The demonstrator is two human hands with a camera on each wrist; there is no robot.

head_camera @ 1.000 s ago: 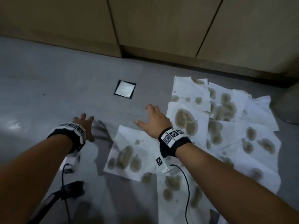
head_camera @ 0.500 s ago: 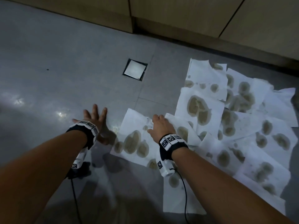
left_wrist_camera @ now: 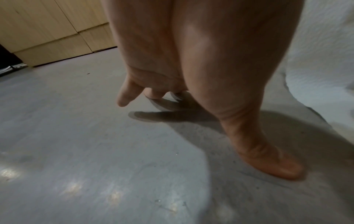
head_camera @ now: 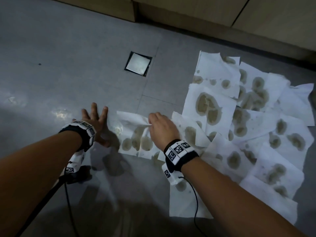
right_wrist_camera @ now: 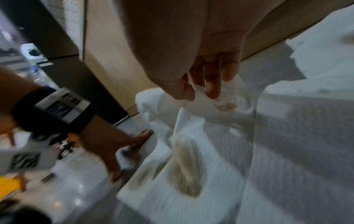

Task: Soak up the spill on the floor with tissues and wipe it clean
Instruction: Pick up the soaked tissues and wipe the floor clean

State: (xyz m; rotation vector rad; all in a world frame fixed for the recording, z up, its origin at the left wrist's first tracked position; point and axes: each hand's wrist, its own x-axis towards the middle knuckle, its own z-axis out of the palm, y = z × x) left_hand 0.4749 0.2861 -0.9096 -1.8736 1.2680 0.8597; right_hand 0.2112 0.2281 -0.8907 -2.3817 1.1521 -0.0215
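Head view: the right hand [head_camera: 162, 129], which lay flat above the sheets a second ago, has come down on the nearest tissue [head_camera: 135, 132] and its fingers [head_camera: 153, 118] are now clamped on the far edge, so that the sheet is bunched and lifted there instead of lying flat; the left hand [head_camera: 96, 122] has slid toward the same sheet and stands on the floor [head_camera: 68, 74] just beside its left edge, fingers spread apart; the rest of the tissues [head_camera: 256, 125] lie overlapping to the right, blotched brown where they have taken up the spill; the drain cover [head_camera: 138, 65] sits beyond, well apart.

Left wrist view: the thumb and fingertips press bare floor, holding nothing; white tissue shows at the right edge.

Right wrist view: thumb and fingers pinch a fold of the stained sheet, which hangs creased below them.

Judgement: soaking looks finished here, and gathering the wet sheets for the wipe has begun.
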